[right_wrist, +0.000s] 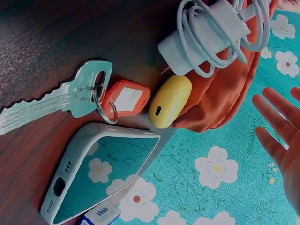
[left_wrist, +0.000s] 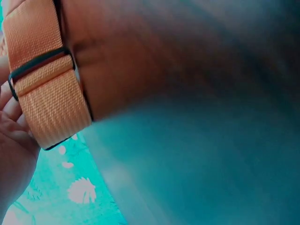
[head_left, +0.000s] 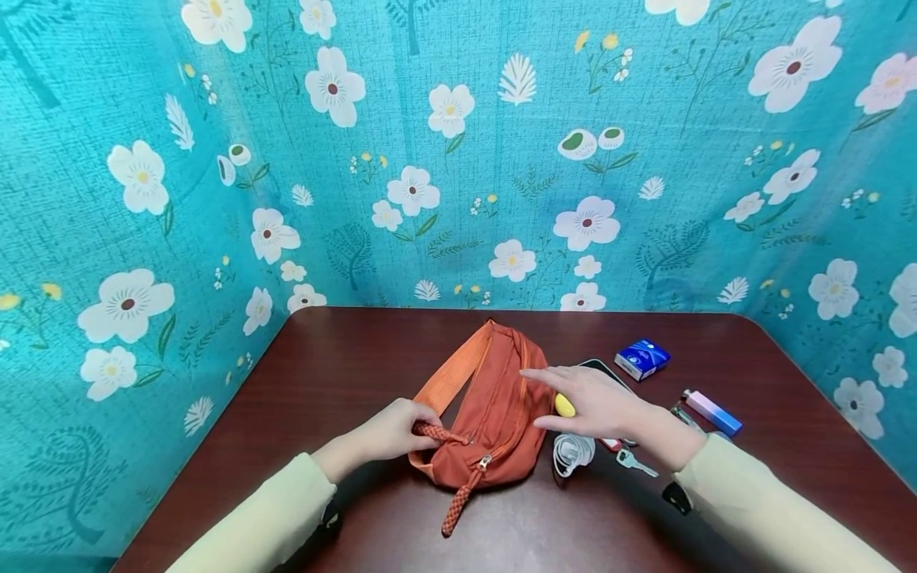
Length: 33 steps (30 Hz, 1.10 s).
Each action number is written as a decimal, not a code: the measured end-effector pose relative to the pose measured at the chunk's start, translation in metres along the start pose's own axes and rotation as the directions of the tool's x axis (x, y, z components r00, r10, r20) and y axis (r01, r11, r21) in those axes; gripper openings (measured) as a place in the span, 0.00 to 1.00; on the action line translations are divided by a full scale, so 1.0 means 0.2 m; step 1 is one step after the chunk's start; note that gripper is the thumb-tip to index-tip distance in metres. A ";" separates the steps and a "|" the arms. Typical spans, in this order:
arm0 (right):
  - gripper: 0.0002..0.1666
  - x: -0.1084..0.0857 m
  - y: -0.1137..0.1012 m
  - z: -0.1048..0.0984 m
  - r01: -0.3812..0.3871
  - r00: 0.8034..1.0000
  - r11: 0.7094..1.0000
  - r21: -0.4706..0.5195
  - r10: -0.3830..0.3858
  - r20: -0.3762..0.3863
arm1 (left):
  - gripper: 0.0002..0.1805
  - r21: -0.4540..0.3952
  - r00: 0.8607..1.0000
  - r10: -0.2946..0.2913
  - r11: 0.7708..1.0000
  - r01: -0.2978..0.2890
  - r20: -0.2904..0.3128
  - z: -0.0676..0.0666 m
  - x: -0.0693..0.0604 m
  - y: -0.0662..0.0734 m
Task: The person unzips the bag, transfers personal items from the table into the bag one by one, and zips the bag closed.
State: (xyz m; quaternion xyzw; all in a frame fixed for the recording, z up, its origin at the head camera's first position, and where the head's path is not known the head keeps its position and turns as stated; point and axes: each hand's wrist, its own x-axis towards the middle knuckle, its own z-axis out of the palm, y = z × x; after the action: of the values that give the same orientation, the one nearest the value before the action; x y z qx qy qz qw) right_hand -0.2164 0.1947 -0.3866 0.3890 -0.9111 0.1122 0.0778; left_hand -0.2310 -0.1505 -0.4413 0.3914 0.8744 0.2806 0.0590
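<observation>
An orange-red bag point(head_left: 494, 406) lies on the dark table, its lighter strap point(head_left: 458, 370) looping out to the left. My left hand point(head_left: 401, 430) pinches a braided zipper pull point(head_left: 433, 431) at the bag's left side; in the left wrist view that hand point(left_wrist: 16, 150) is beside the strap point(left_wrist: 56, 103) and its buckle. With fingers spread, my right hand point(head_left: 591, 402) hovers over the bag's right edge, holding nothing. A second braided pull point(head_left: 458, 509) hangs at the bag's front. Whether the right fingertips touch the bag, I cannot tell.
Right of the bag are a coiled white cable with charger point(right_wrist: 206, 40), a yellow case point(right_wrist: 171, 101), a key point(right_wrist: 84, 91) with a red tag point(right_wrist: 126, 99), and a phone point(right_wrist: 108, 168). Farther right lie a blue pack point(head_left: 642, 360) and a pink-blue stick point(head_left: 715, 412). Floral cloth point(head_left: 444, 199) hangs behind.
</observation>
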 end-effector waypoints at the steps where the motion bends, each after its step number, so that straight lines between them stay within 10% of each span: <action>1: 0.42 0.00 0.00 0.00 -0.001 1.000 1.000 0.001 0.001 -0.002 | 0.04 -0.026 1.000 -0.007 1.000 0.007 -0.006 0.00 0.00 -0.01; 18: 0.41 -0.01 0.01 0.01 0.017 1.000 1.000 -0.006 -0.017 -0.027 | 0.06 -0.331 0.996 -0.042 0.943 0.014 -0.078 -0.05 0.02 0.02; 33: 0.38 0.03 -0.03 -0.05 0.032 0.997 0.999 -0.007 -0.033 -0.075 | 0.08 -0.440 0.968 0.085 0.879 -0.184 -0.235 -0.20 0.13 0.18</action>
State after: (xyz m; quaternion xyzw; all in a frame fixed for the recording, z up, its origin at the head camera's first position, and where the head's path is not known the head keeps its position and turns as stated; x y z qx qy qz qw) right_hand -0.2164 0.1898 -0.3748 0.3990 -0.9014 0.1229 0.1149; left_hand -0.2382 -0.1291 -0.3854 0.3948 0.7553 0.5218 0.0379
